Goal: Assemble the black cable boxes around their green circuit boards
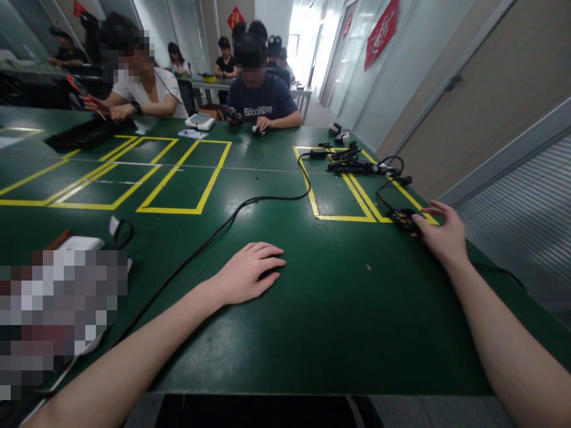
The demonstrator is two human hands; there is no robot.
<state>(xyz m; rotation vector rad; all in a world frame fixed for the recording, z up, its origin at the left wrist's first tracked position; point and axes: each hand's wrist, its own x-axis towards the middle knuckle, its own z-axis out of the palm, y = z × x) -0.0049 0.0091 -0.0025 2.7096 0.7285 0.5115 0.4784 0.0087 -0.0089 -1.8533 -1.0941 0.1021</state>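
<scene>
My left hand lies palm down on the green table, its fingers spread and nothing in them. Over at the right edge of the table, my right hand has its thumb on the near end of a small black device with coloured markings. The index finger stays raised a little apart from the thumb; the other fingers are partly hidden. A black cable runs from the device toward a heap of black cables and parts farther back.
A long black cable crosses the table to a black adapter. Yellow tape rectangles mark the tabletop. White and brown items, partly blurred out, lie at the left. Two people work across the table.
</scene>
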